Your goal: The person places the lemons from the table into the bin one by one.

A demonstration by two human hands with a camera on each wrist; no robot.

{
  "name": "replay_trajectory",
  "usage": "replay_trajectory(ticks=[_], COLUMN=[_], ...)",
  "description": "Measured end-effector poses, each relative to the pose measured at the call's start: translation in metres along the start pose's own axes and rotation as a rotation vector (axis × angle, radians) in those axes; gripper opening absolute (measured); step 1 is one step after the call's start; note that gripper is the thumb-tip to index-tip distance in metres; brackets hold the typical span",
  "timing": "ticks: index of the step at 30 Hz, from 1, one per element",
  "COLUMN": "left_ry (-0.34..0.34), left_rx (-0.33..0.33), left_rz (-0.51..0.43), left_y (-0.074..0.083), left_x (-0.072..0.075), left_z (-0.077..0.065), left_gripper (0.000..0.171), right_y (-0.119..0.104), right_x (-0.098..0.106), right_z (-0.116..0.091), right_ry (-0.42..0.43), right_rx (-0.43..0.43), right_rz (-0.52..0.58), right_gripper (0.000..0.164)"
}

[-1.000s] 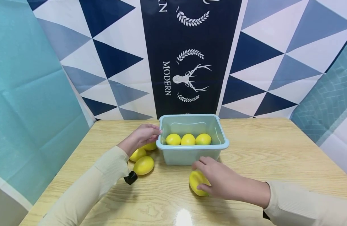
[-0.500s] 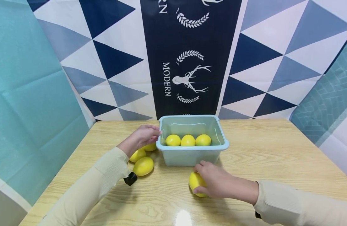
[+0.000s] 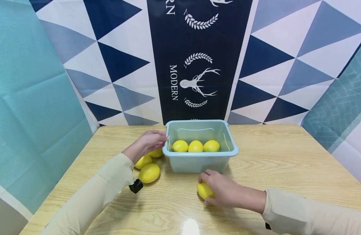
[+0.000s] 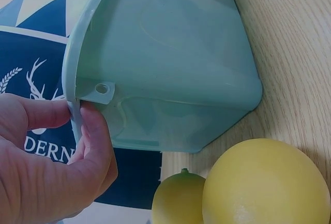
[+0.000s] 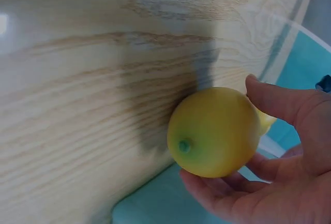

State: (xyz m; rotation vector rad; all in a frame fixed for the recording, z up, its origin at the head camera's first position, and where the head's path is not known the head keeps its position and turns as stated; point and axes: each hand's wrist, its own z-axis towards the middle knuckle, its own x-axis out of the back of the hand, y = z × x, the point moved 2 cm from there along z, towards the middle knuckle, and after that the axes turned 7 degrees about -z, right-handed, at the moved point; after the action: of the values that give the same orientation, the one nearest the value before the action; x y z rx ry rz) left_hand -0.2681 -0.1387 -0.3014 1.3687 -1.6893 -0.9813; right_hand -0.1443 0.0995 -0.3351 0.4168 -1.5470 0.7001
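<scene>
Looks to me like you're at the grasp step: your right hand [image 3: 224, 189] has its fingers curled round a lemon [image 3: 205, 191], thumb on one side and fingertips on the other. That lemon's out in front of the blue bin [image 3: 198, 164], near its front wall. Honestly can't tell if it's resting on the table [image 3: 274, 156] or slightly lifted.

Your left hand [image 3: 151, 140] is pinching the bin's rim at the left side, thumb and fingers either side of the lip, so I'd guess that's you keeping it steady. I'd leave that pinch alone.

Next move, imo: snug the right thumb in so the round sides don't slip, then raise it straight up, high enough that your knuckles don't clip the front rim.

As for the bin, it's upright with three lemons [image 3: 195, 146] showing in a row behind the front wall. That wall hides part of the floor. Three more lemons [image 3: 149, 173] sit outside on the left, partly under your left arm.
</scene>
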Motion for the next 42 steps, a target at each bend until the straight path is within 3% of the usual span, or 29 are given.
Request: replay_trajectory(ticks=[14,19,25,42], left_ry=[-0.002,-0.011,-0.012,-0.008], left_rx=[0.003,-0.003,-0.004,0.013], left_rz=[0.004,-0.001,0.014,0.009], left_y=[0.001,0.001,0.003,0.005], left_x=[0.0,0.0,0.001,0.001], left_z=[0.0,0.0,-0.001,0.001], left_gripper=[0.038,0.038,0.039,0.037], right_y=[0.011,0.013,0.013,0.003], right_x=[-0.006,-0.002,0.006,0.047], right_z=[-0.003,-0.004,-0.006,-0.001], right_ry=[-0.082,-0.042,0.049,-0.008], right_rx=[0.083,0.175,0.294,0.373], right_rz=[0.027,-0.047,-0.143,-0.203], right_gripper=[0.049,0.05,0.053,0.053])
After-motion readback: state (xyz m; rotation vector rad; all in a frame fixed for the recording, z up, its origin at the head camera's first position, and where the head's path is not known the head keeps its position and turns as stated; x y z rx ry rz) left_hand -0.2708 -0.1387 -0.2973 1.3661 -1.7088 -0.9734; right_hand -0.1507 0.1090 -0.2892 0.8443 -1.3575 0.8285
